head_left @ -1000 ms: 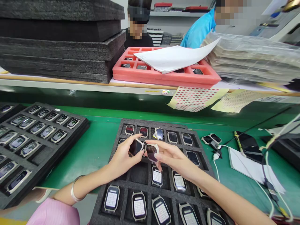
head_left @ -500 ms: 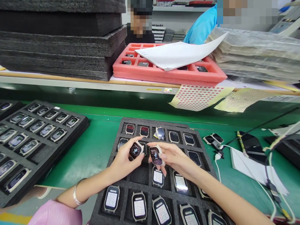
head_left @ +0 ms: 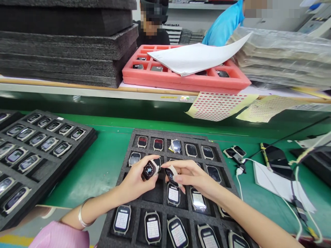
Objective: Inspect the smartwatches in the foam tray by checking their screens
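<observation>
My left hand (head_left: 141, 177) pinches a smartwatch (head_left: 150, 170) without a strap, its lit dial facing me. A second smartwatch (head_left: 170, 175) is gripped in my right hand (head_left: 190, 174), tilted so its lit screen shows at a slant. Both hands hover over a black foam tray (head_left: 161, 213) divided into compartments. Watches with white list screens, such as this watch (head_left: 152, 225), lie in the nearer rows. Darker-screened watches, like one watch (head_left: 191, 150), fill the far row. Part of the middle of the tray is hidden by my hands.
Another watch-filled black foam tray (head_left: 85, 133) lies left on the green table (head_left: 108, 148). To the right are two watches (head_left: 234, 151) on a charging cable, a phone (head_left: 276, 161) and paper (head_left: 284, 193). A red foam tray (head_left: 186, 82) rests on the shelf; two people are behind.
The watch in my right hand has turned, its screen now more slanted. My left hand keeps its watch nearly in place. The view has shifted slightly.
</observation>
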Demonstrator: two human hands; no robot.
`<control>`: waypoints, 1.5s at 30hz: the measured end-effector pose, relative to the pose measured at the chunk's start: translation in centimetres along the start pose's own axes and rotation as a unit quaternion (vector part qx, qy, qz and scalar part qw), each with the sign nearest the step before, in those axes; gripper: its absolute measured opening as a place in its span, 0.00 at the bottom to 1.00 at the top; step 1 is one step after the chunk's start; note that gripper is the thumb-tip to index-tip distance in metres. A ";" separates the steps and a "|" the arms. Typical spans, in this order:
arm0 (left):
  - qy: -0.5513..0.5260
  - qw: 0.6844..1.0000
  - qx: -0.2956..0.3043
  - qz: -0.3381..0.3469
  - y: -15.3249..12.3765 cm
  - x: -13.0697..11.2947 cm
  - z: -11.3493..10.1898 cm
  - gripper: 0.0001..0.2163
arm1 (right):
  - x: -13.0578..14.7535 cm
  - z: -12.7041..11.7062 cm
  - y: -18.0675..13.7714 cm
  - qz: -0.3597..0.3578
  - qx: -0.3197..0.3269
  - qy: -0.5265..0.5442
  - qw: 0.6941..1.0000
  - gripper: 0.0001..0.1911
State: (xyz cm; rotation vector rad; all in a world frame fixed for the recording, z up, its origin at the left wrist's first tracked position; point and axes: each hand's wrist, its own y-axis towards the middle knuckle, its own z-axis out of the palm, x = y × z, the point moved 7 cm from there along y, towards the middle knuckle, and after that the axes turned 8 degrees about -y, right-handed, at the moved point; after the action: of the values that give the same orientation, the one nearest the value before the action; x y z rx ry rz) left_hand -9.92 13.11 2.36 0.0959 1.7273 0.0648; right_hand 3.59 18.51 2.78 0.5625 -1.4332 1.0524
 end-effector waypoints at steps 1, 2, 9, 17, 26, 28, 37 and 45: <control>0.001 1.000 0.003 0.000 0.0 -0.1 0.0 0.20 | 0.0 0.0 0.0 0.003 -0.003 -0.002 1.000 0.24; 0.001 1.000 0.005 0.000 0.0 -0.1 0.1 0.20 | 0.0 0.0 -0.1 0.005 -0.006 -0.005 1.000 0.24; -0.011 1.000 -0.001 0.003 -0.2 0.1 -0.1 0.21 | 0.2 0.0 -0.2 0.001 -0.007 -0.020 1.000 0.22; -0.042 0.999 0.000 -0.008 -0.2 0.3 0.0 0.22 | 0.4 0.2 -0.4 -0.008 -0.004 -0.026 1.000 0.20; -0.029 1.000 0.001 -0.009 -0.3 0.4 0.0 0.20 | 0.7 0.1 -0.5 -0.019 -0.011 -0.032 0.999 0.19; -0.028 1.000 0.004 -0.010 -0.3 0.5 0.1 0.20 | 0.7 0.0 -0.5 -0.018 -0.014 -0.035 0.999 0.19; -0.035 0.999 -0.007 -0.002 -0.3 0.3 -0.1 0.20 | 0.8 0.1 -0.7 -0.026 -0.004 -0.028 0.999 0.20; -0.079 0.996 -0.019 -0.020 -0.3 0.6 -0.2 0.19 | 0.4 0.3 -0.5 -0.023 -0.003 -0.011 1.000 0.21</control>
State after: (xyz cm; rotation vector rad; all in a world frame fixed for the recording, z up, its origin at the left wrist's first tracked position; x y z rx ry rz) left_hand -10.27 12.84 1.80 0.0372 1.5688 0.0586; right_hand 3.80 18.16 3.37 0.6010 -1.4349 1.0074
